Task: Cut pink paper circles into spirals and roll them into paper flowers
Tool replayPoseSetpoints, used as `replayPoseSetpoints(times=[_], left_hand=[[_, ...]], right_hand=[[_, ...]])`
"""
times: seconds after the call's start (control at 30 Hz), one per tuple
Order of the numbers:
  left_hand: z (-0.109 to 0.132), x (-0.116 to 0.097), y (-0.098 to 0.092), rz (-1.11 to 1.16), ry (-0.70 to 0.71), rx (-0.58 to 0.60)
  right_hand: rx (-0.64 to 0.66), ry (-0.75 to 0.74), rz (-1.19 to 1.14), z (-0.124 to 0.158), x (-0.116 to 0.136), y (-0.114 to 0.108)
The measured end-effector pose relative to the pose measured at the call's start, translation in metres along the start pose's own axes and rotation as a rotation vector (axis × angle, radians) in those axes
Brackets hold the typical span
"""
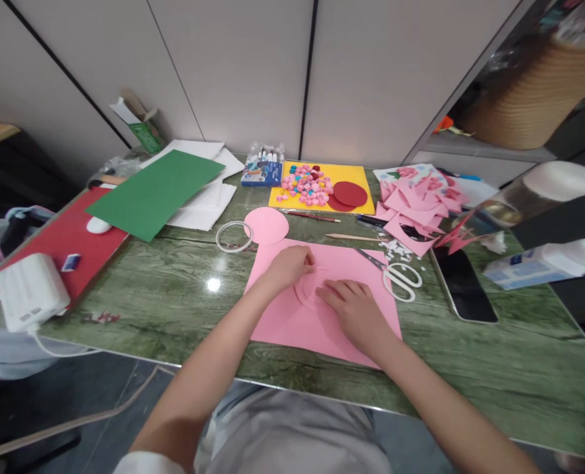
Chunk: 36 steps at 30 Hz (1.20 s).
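A pink paper sheet [285, 322] lies on the table in front of me. Between my hands a round curved outline [303, 293] shows on it; whether it is a loose pink piece or a line, I cannot tell. My left hand [291, 264] is at the outline's upper left edge, fingers curled and pressed together, their contents hidden. Flat on the sheet to the right rests my right hand [354, 309], fingers stretched out. White-handled scissors [402, 282] lie with their blades over the sheet's upper right corner. A pink paper circle [267, 225] touches the sheet's top left.
A white ring [234, 237], a pencil [354, 237] and pompoms on a yellow sheet [356, 174] lie beyond. Pink scraps [416, 207], a phone [463, 283] and a white bottle [544, 263] stand right. Green paper [161, 187] and a power bank [31, 291] are left.
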State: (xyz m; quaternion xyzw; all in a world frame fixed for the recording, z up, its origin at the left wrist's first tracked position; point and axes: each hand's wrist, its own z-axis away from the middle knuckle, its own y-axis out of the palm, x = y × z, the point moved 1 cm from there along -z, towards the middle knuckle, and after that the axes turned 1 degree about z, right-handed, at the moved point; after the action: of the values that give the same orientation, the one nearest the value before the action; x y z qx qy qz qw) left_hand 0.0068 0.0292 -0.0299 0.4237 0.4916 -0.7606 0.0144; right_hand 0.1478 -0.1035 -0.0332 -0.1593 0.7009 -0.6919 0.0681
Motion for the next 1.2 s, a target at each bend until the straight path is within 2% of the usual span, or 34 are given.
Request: replayPoseSetpoints(times=[0.17, 0.3, 0.47, 0.53, 0.67, 0.87, 1.0, 1.2], left_hand=[[0.000, 0.004, -0.010, 0.253, 0.048, -0.044], [0.002, 0.005, -0.019, 0.529, 0.028, 0.000], [0.006, 0.001, -0.021, 0.735, 0.079, 0.088], [0.009, -0.004, -0.020, 0.765, 0.101, 0.111], [0.014, -0.015, -0.019, 0.753, 0.121, 0.109], [0.017, -0.029, -0.016, 0.736, 0.086, 0.132], [0.020, -0.035, -0.013, 0.749, 0.050, 0.180], [0.016, -0.032, -0.009, 0.826, -0.065, 0.060]], right_hand=[[-0.079, 0.048, 0.011, -0.009, 0.007, 0.005], [-0.229, 0.111, -0.270, -0.016, 0.006, 0.002], [-0.427, 0.323, -0.597, -0.019, -0.016, -0.021], [-0.382, 0.384, -0.700, -0.022, -0.025, -0.031], [-0.230, 0.367, -0.837, -0.032, -0.032, -0.041], [-0.267, 0.424, -0.953, -0.026, -0.033, -0.030], [-0.236, 0.450, -1.050, -0.019, -0.036, -0.030], [-0.182, 0.461, -1.140, -0.022, -0.041, -0.035]])
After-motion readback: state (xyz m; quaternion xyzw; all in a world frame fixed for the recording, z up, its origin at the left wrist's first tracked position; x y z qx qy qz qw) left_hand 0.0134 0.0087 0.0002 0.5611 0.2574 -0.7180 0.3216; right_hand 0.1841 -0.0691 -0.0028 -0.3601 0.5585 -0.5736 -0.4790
